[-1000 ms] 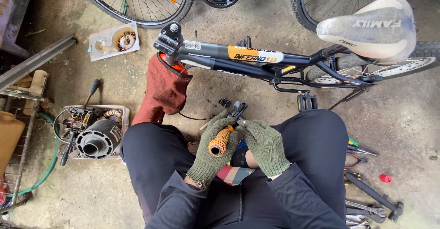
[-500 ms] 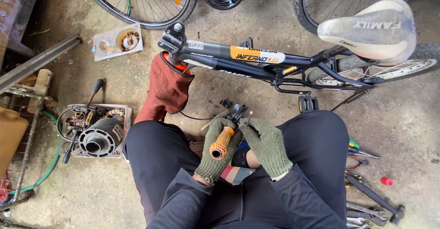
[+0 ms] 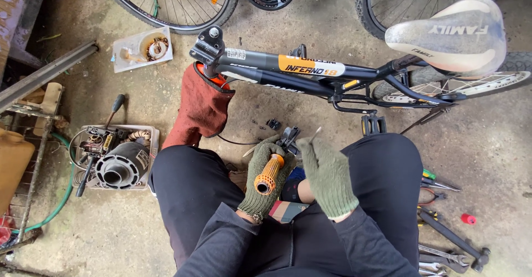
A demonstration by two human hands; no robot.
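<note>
We note the left hand (image 3: pixel 265 178), fingers wrapped round an orange grip (image 3: pixel 269 173) above our lap; the right hand (image 3: pixel 328 174) pinches a thin pin (image 3: pixel 315 135). A floor tray (image 3: pixel 148 138) holds a motor (image 3: pixel 119 166); a small tub (image 3: pixel 128 48) holds a coil (image 3: pixel 157 47).

Single head-worn view, looking almost straight down over the person's own lap to the concrete floor (image 3: pixel 310 44). Close range: knees and forearms fill the lower centre, both gloved hands at frame centre, left hand (image 3: pixel 265 180) and right hand (image 3: pixel 328 174). View faces forward and down, so the bicycle frame (image 3: pixel 293 72) crosses the upper half, with its saddle (image 3: pixel 449 33) at upper right. Wheels are cut off at the top edge. No second view, so nothing is shared.
</note>
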